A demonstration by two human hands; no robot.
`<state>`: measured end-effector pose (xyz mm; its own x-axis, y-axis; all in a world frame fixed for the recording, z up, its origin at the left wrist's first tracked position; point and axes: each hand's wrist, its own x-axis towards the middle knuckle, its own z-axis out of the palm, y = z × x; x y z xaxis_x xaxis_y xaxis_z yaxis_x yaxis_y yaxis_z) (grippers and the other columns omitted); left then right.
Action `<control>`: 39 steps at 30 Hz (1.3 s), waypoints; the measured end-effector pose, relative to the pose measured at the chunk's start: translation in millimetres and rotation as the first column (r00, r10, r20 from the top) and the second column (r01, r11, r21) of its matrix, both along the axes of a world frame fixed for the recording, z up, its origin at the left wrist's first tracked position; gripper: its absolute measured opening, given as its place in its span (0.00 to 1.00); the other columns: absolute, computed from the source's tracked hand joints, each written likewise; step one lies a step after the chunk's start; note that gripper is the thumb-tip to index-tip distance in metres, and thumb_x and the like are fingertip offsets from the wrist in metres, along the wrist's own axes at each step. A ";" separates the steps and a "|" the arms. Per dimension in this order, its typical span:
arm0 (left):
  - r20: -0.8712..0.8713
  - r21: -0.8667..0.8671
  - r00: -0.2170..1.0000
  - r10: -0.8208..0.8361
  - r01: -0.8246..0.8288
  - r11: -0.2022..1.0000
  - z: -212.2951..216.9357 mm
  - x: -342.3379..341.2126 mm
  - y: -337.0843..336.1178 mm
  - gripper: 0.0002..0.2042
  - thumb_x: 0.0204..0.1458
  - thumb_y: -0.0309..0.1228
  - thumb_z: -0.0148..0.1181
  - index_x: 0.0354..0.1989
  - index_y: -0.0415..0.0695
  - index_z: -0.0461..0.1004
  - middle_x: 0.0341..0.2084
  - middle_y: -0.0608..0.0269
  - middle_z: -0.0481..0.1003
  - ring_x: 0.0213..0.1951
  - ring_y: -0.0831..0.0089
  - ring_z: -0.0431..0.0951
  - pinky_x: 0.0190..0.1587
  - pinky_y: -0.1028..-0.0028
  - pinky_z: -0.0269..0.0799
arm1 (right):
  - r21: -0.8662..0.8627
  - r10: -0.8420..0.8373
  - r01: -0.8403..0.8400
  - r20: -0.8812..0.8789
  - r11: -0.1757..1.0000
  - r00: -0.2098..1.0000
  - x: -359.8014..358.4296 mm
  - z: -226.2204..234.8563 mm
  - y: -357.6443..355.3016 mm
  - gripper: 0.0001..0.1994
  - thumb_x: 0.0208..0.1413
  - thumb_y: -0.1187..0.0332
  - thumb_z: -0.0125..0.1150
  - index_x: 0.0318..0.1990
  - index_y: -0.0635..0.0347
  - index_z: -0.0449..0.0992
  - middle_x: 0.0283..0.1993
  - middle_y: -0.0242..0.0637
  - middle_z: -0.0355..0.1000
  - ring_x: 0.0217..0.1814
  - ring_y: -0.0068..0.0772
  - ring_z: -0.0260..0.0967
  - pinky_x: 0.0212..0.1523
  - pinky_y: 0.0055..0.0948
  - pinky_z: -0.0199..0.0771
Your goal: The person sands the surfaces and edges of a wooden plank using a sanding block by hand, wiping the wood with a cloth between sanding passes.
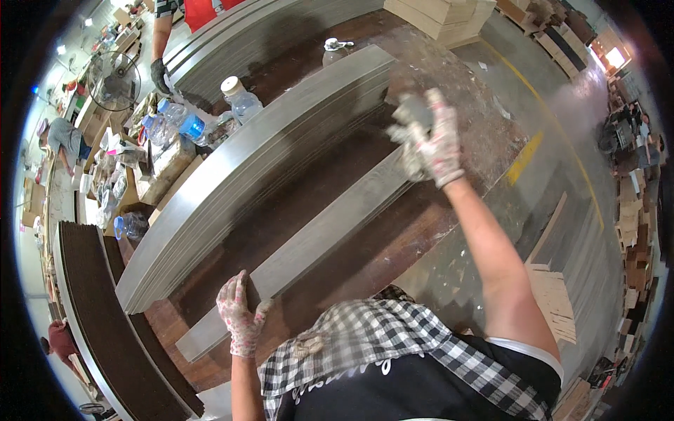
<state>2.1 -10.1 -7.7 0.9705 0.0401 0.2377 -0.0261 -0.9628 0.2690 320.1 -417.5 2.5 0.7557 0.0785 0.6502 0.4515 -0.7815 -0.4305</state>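
Fairly bright; white glare patch (615,57) at 2 o'clock; white floral-gloved right hand (439,146) slightly blurred; fisheye-bent, black edges.

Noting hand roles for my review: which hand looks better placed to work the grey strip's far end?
Probably the right hand: it grips a rag-like bundle by the far end of the grey strip, while the left hand is at the near end.

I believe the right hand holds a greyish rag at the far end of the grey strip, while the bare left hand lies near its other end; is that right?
Not quite: the head view shows the left hand gloved, in white with a pinkish pattern. It does lie near that end of the grey strip, and the right hand holds a greyish rag at the far end.
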 end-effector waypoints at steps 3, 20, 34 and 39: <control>-0.044 0.021 0.999 -0.010 0.010 1.000 -2.9 13.4 -8.5 0.39 0.44 0.53 0.68 0.63 0.42 0.69 0.52 0.50 0.75 0.54 0.51 0.73 0.59 0.55 0.65 | -0.039 -0.089 0.084 -0.163 0.996 0.983 13.6 -36.0 -33.1 0.41 0.53 0.66 0.66 0.75 0.50 0.55 0.56 0.50 0.66 0.56 0.51 0.67 0.61 0.45 0.67; 0.060 -0.014 0.990 0.128 -0.128 0.992 68.1 -24.5 -19.6 0.39 0.35 0.43 0.78 0.57 0.41 0.69 0.47 0.51 0.76 0.49 0.51 0.77 0.50 0.57 0.76 | 0.680 0.082 -0.086 0.038 0.728 0.996 -92.3 61.7 -22.1 0.24 0.68 0.62 0.54 0.68 0.61 0.64 0.59 0.47 0.73 0.58 0.42 0.72 0.61 0.40 0.72; 0.250 -0.036 0.399 0.882 -0.907 0.420 49.1 -215.1 250.0 0.32 0.45 0.49 0.73 0.49 0.34 0.73 0.45 0.46 0.72 0.45 0.49 0.78 0.45 0.57 0.76 | 0.664 0.464 -0.345 -0.004 0.663 0.886 -208.1 67.7 233.7 0.29 0.65 0.63 0.54 0.71 0.65 0.59 0.71 0.44 0.58 0.72 0.40 0.56 0.72 0.40 0.54; -0.053 0.179 0.311 0.949 -0.932 0.315 20.9 -211.1 360.5 0.39 0.50 0.62 0.63 0.55 0.35 0.72 0.61 0.42 0.67 0.54 0.50 0.78 0.51 0.59 0.79 | 0.725 0.591 -0.413 0.010 0.551 0.806 -248.0 40.4 287.3 0.30 0.63 0.66 0.59 0.70 0.67 0.59 0.72 0.45 0.59 0.73 0.38 0.56 0.74 0.39 0.51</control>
<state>-209.0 350.4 13.2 0.3088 0.9321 0.1893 0.9393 -0.3301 0.0934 72.1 -130.2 42.9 0.8523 0.1072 0.5120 0.5045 0.0900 -0.8587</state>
